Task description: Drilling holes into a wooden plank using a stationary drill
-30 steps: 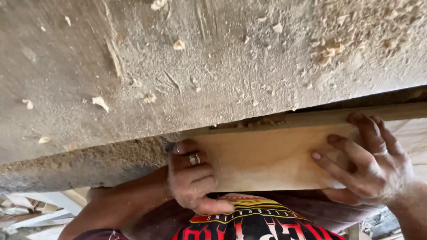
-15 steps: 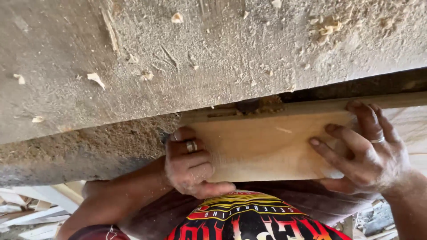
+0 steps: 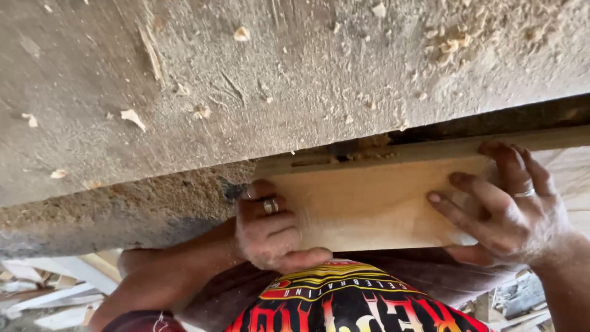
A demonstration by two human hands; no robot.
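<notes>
Gripping the near end of a pale wooden board (image 3: 375, 206), the left hand (image 3: 267, 230) curls its fingers (image 3: 261, 209) together over the board's top face while the thumb runs along the near edge beneath, so the hand is clamped on the wood; a ring (image 3: 270, 205) sits on one finger; the right hand (image 3: 507, 206) lies further along the same board, its fingers spread slightly apart and pressed flat on the top face, with the thumb tucked under the near edge, so it too clasps the board; a thin band (image 3: 525, 192) shows on one of its fingers; the board lies flat and crosswise just in front of the person's body, its far edge pushed up against a narrow wooden strip (image 3: 430, 150) that runs along the dark gap under a broad grey slab (image 3: 246, 80); the slab fills the upper part of the view and is dusted with sawdust and small wood chips (image 3: 132, 117); its rough lower face (image 3: 123, 209) slopes down to the left, just beside the left hand; below the board a dark garment with a red and yellow printed panel (image 3: 350, 301) is visible; offcuts of pale timber (image 3: 55, 289) lie on the ground at the lower left, well apart from both hands
</notes>
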